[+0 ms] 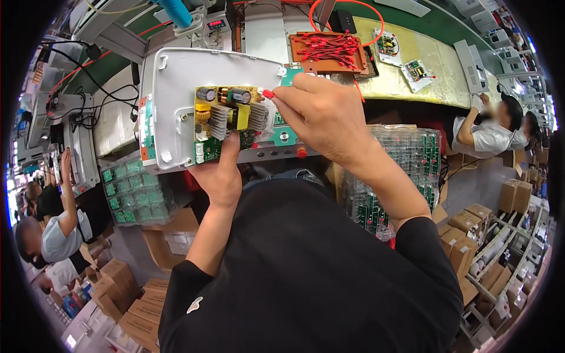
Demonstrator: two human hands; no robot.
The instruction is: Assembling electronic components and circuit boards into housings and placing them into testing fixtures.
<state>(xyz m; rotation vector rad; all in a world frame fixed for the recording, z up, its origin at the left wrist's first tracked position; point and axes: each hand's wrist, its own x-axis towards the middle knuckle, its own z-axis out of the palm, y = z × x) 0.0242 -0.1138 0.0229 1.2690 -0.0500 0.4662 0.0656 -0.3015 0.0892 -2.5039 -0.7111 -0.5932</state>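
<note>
My left hand (219, 176) grips a power circuit board (240, 119) from its near edge, with the thumb on the front. The board is tilted toward me and carries silver heat sinks, dark capacitors and a yellow transformer. At its upper right corner, the fingers of my right hand (329, 115) pinch a small red connector (268, 93) next to a white socket. Whether the connector is seated in the socket is too small to tell. Behind the board lies a white plastic housing (176, 79), partly hidden by it.
An orange tray (294, 49) of red-ended cables stands at the back. Two finished-looking assemblies (417, 75) lie on the yellow bench (453, 65) at right. Clear trays of boards (138, 191) flank me. A blue tool (176, 13) hangs at upper left. Other people sit at both sides.
</note>
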